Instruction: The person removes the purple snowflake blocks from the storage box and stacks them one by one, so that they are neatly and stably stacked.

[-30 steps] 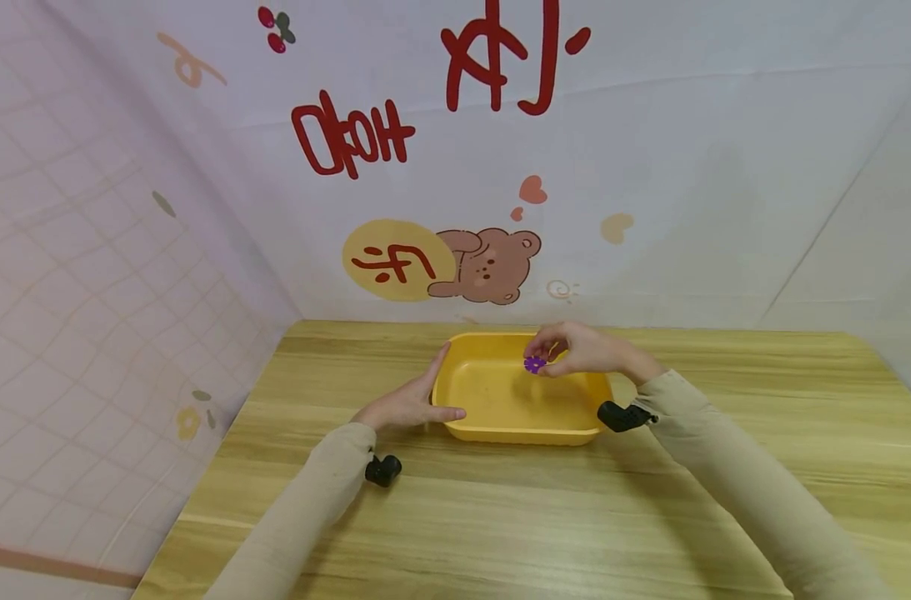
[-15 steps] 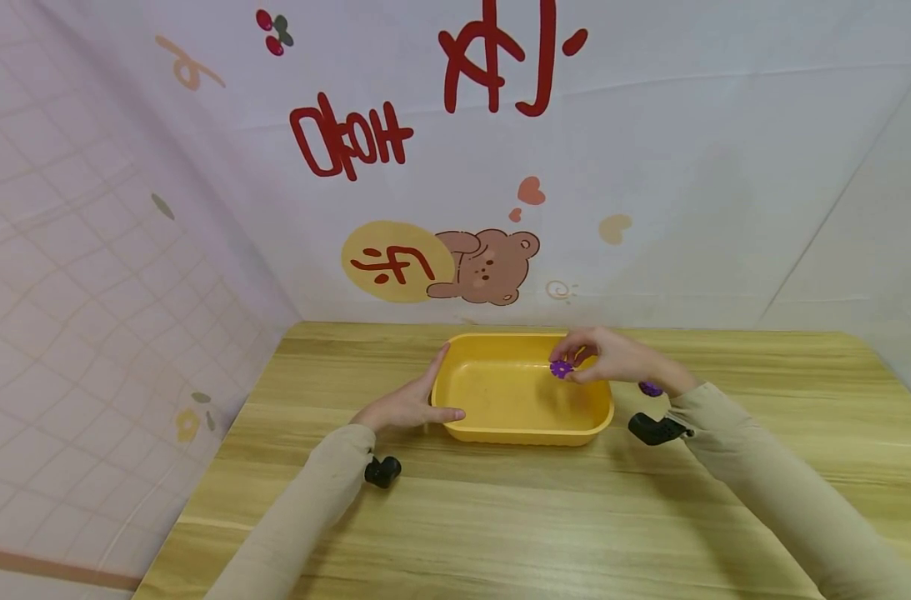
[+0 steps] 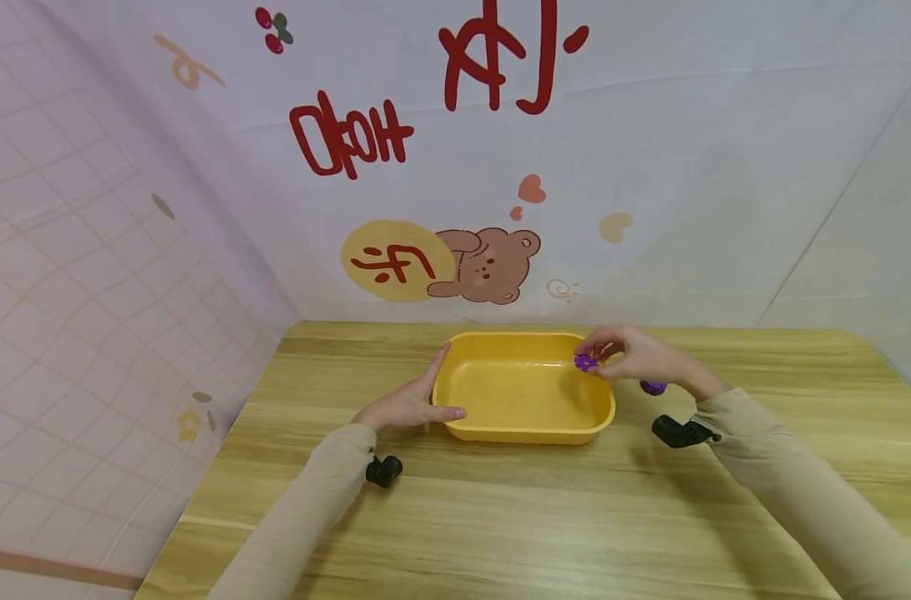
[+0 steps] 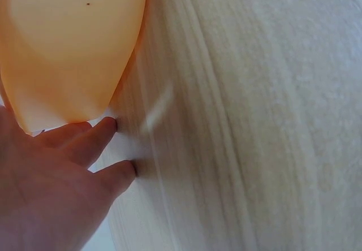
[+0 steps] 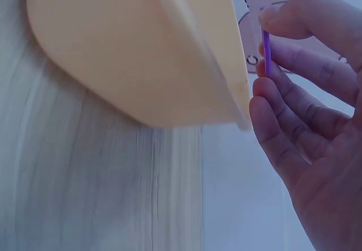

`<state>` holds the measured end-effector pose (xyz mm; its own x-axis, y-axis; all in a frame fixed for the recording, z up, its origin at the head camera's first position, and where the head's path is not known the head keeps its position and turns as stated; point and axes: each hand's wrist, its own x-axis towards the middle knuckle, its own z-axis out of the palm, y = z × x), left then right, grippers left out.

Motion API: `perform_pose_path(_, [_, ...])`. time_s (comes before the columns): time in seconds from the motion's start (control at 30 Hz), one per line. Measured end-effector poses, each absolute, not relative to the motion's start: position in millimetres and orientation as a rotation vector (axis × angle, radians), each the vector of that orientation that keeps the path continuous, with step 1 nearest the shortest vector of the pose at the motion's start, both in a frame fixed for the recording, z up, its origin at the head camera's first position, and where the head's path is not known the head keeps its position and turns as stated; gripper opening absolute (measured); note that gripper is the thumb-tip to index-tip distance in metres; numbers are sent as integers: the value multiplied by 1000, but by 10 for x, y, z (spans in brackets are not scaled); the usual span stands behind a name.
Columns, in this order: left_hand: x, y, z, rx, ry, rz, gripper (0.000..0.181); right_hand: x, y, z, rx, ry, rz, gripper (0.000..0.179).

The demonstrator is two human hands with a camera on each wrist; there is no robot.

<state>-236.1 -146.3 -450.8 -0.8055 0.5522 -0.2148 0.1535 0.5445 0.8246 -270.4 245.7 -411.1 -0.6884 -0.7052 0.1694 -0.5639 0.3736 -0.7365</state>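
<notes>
A yellow tray (image 3: pixel 530 436) stands on the table, its inside bare in the head view. At its left end my left hand (image 3: pixel 406 407) touches the outside, thumb and fingers fairly straight and spread around the near-left corner. In the left wrist view the fingertips (image 4: pixel 107 128) of that hand rest on the table beside the tray. My right hand (image 3: pixel 635 357) pinches a thin purple notched disc (image 3: pixel 586 363) between thumb and fingers above the tray's right end. The right wrist view shows the disc (image 5: pixel 267 53) edge-on.
A second purple piece (image 3: pixel 653 387) lies on the table right of the tray, partly hidden by my right wrist. Behind the wooden table (image 3: pixel 500 517) hangs a printed white cloth (image 3: pixel 695 208); another cloth with a grid pattern (image 3: pixel 87 292) is on the left.
My right hand has moved right with the purple disc, from over the tray to its right end. The purple piece on the table has come into sight. My left hand has stayed put.
</notes>
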Motion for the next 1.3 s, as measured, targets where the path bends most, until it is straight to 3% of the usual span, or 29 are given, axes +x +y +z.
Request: perform_pose_path(1.3, [-2347, -1446, -4482, 596, 2332, 1177, 113, -2574, 3366, -4490, -829, 2625, -1260, 31])
